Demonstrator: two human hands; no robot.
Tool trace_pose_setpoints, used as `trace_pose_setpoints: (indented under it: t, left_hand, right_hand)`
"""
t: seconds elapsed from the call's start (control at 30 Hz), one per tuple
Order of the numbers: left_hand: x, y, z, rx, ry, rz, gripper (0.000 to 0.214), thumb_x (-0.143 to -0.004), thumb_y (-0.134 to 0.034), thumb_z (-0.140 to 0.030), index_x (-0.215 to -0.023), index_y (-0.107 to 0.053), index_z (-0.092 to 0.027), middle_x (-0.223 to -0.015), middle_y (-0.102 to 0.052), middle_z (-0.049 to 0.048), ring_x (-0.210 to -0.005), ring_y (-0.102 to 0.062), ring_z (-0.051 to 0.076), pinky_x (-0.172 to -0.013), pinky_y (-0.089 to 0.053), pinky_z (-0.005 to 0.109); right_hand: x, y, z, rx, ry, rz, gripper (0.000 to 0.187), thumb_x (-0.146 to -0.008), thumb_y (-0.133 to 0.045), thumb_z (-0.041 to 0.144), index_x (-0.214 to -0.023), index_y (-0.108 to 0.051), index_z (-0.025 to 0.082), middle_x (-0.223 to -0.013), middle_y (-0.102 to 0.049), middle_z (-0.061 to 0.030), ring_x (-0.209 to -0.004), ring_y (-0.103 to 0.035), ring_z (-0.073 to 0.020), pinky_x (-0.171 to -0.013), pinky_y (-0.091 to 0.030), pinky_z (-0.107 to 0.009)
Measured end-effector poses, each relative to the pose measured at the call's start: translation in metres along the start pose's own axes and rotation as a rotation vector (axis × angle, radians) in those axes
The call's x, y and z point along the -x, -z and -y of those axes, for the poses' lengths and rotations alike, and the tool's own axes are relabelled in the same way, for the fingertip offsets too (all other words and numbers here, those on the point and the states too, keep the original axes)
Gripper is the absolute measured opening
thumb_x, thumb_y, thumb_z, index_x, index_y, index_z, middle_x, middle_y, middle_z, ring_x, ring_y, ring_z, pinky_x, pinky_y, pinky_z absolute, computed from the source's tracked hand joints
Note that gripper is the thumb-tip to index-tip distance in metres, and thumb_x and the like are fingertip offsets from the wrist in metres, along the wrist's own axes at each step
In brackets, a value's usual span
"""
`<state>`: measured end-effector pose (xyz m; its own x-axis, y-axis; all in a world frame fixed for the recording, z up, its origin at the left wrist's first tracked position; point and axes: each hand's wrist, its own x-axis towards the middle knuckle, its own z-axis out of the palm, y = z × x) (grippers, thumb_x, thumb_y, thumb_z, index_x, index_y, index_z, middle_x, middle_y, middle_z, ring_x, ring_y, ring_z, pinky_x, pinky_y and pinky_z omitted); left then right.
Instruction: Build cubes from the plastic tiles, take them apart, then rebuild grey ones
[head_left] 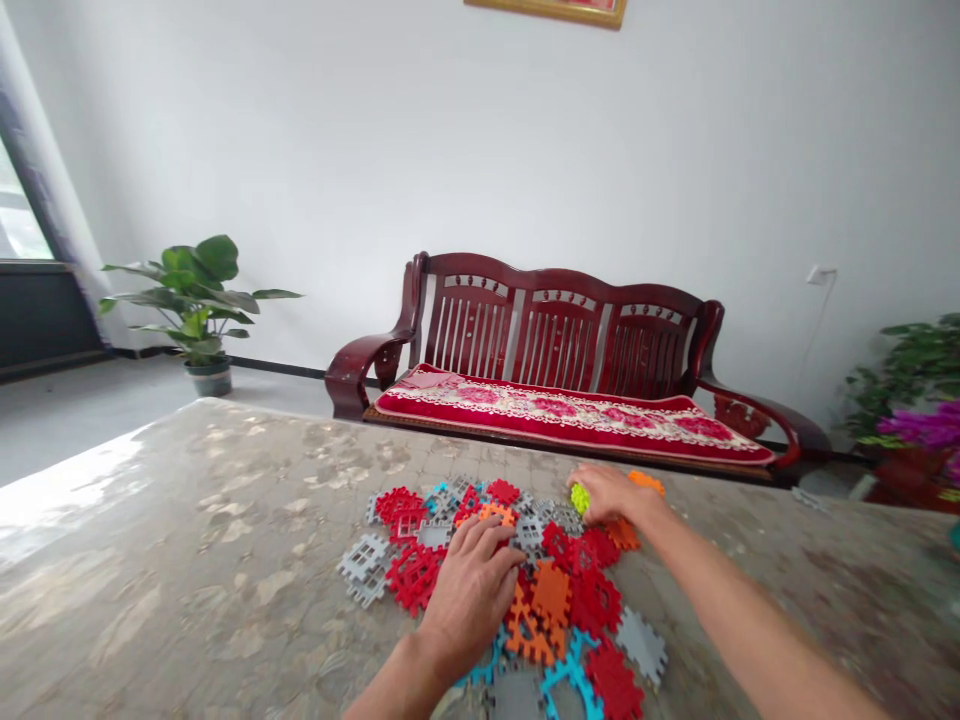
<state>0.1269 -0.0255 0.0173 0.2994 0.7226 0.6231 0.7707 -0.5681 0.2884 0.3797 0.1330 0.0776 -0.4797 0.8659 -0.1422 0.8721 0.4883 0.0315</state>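
Note:
A heap of flat interlocking plastic tiles (559, 600), red, orange, grey and blue, lies on the table (187, 560). My left hand (472, 590) rests palm down on the heap's near left part, fingers stretched over red and orange tiles. My right hand (611, 495) reaches to the heap's far right edge. Its fingers curl round a small yellow-green tile (579, 497). An orange tile (646, 482) lies just beyond that hand.
The table carries a shiny beige patterned cover, with bare surface to the left. Behind it stands a dark red wooden bench (562, 350) with a flowered cushion. A potted plant (195, 300) stands at the left wall, more plants and purple flowers (926, 425) at the right.

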Motion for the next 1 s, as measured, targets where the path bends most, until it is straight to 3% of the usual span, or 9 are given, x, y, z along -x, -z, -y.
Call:
trace_pose_setpoints:
  t: [0.3,0.47,0.57,0.63,0.77,0.87,1.0]
  left_hand:
    - [0.001,-0.001,-0.001,0.024,0.018,-0.009,0.022,-0.088,-0.055,-0.015,-0.095,-0.071,-0.029,-0.112,-0.070,0.0010,-0.116,-0.058,0.022,-0.105,-0.044,0.046]
    - [0.000,0.003,-0.002,0.084,0.068,-0.078,0.024,-0.090,-0.051,-0.017,-0.105,-0.068,-0.026,-0.112,-0.070,0.0035,-0.110,-0.060,0.020,-0.103,-0.045,0.042]
    - [0.001,0.005,0.002,0.091,0.135,-0.165,0.030,-0.093,-0.048,-0.020,-0.118,-0.062,-0.025,-0.119,-0.067,0.0048,-0.113,-0.059,0.020,-0.105,-0.043,0.044]
    - [0.002,0.005,0.006,0.081,0.222,-0.252,0.034,-0.094,-0.046,-0.022,-0.126,-0.056,-0.024,-0.124,-0.065,0.0059,-0.117,-0.057,0.021,-0.105,-0.043,0.045]
    - [0.005,0.003,0.017,0.064,0.383,-0.418,0.039,-0.096,-0.043,-0.028,-0.134,-0.049,-0.021,-0.132,-0.060,0.0095,-0.123,-0.053,0.023,-0.104,-0.043,0.044]
    - [0.008,0.003,0.021,0.068,0.436,-0.474,0.042,-0.097,-0.041,-0.031,-0.137,-0.045,-0.019,-0.135,-0.057,0.0116,-0.126,-0.051,0.023,-0.106,-0.042,0.045]
    - [0.008,0.001,0.022,0.057,0.471,-0.457,0.043,-0.096,-0.043,-0.034,-0.136,-0.047,-0.020,-0.135,-0.057,0.0122,-0.126,-0.051,0.024,-0.105,-0.043,0.046]
  right_hand:
    - [0.009,-0.011,0.016,-0.032,-0.099,-0.076,0.056,-0.052,-0.064,0.009,-0.106,-0.072,0.023,-0.112,-0.071,-0.0096,-0.104,-0.064,-0.0287,-0.087,-0.045,-0.033]
    - [0.017,-0.002,0.026,-0.147,-0.150,-0.175,0.054,-0.055,-0.066,0.014,-0.108,-0.070,0.023,-0.108,-0.072,-0.0066,-0.098,-0.064,-0.0247,-0.083,-0.047,-0.030]
    - [0.019,0.013,0.048,-0.269,-0.133,-0.225,0.053,-0.062,-0.069,0.022,-0.115,-0.067,0.022,-0.099,-0.072,-0.0038,-0.083,-0.064,-0.0185,-0.073,-0.048,-0.027]
    - [0.018,0.024,0.073,-0.468,-0.075,-0.244,0.053,-0.062,-0.073,0.025,-0.114,-0.067,0.020,-0.090,-0.071,-0.0018,-0.073,-0.061,-0.0152,-0.064,-0.046,-0.025]
    - [0.012,0.040,0.126,-0.832,0.080,-0.218,0.056,-0.058,-0.080,0.033,-0.110,-0.069,0.018,-0.084,-0.068,0.0003,-0.071,-0.057,-0.0137,-0.064,-0.046,-0.025]
    - [0.006,0.042,0.149,-0.892,0.107,-0.232,0.057,-0.060,-0.080,0.039,-0.111,-0.068,0.017,-0.086,-0.068,-0.0008,-0.073,-0.058,-0.0147,-0.068,-0.047,-0.027]
    - [0.001,0.035,0.151,-0.849,0.115,-0.198,0.055,-0.063,-0.079,0.040,-0.112,-0.069,0.018,-0.093,-0.070,-0.0027,-0.080,-0.061,-0.0176,-0.075,-0.049,-0.030]
